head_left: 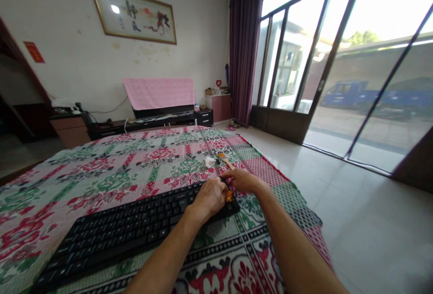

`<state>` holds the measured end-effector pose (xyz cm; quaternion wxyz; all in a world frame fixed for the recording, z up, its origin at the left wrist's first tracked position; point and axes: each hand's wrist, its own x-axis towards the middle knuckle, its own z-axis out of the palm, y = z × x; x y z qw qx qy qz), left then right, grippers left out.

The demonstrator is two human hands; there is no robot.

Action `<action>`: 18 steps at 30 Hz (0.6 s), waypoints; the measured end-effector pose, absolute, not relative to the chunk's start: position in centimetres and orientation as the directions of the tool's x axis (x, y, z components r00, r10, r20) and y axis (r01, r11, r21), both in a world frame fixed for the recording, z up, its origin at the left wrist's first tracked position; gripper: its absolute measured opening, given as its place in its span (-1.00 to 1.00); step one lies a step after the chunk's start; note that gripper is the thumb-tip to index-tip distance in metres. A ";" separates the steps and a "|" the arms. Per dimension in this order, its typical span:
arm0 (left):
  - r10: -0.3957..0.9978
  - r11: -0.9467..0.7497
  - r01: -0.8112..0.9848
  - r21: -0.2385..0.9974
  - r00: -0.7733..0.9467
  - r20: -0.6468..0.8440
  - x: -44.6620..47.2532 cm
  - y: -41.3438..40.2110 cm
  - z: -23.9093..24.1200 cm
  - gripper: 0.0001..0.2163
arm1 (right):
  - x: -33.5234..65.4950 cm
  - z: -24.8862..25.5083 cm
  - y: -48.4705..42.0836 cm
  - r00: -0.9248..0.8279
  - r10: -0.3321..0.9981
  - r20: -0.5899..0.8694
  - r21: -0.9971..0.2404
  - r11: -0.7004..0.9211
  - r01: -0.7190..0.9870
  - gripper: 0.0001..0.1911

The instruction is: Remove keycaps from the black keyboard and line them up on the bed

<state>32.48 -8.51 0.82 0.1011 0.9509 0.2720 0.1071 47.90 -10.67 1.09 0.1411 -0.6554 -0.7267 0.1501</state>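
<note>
A long black keyboard (128,228) lies slantwise on a table covered with a red, green and white floral cloth (101,172). My left hand (209,197) rests curled on the keyboard's right end, pressing down on the keys. My right hand (241,180) is pinched just beside it at the keyboard's far right corner, closed on a small orange tool (229,195) that touches the keys. What the tool's tip does is hidden between the two hands.
Beyond the hands a small brush with a wooden handle (225,159) and a crumpled white wipe (209,162) lie on the cloth. The table's right edge drops to a pale tiled floor (355,208). Glass sliding doors stand at the right, a low dark cabinet at the back wall.
</note>
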 end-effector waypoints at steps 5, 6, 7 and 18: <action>0.600 -0.797 0.562 0.221 0.780 0.179 32.9 -9.2 0.2 -0.71 | 48.6 0.2 -10.1 -0.118 0.993 0.010 -0.523 0.106 0.846 -0.42; 0.575 -0.814 0.539 0.218 0.800 0.169 32.8 -9.4 0.3 -0.71 | 48.8 0.0 -10.0 -0.115 0.993 0.015 -0.541 0.105 0.834 -0.42; 0.540 -0.835 0.504 0.221 0.827 0.157 32.6 -9.5 0.3 -0.71 | 49.0 -0.2 -9.9 -0.116 0.993 0.020 -0.557 0.107 0.824 -0.42; 0.535 -0.837 0.496 0.232 0.829 0.159 32.8 -10.0 0.3 -0.71 | 49.3 -0.7 -9.7 -0.032 0.999 0.023 -0.646 0.039 0.762 -0.45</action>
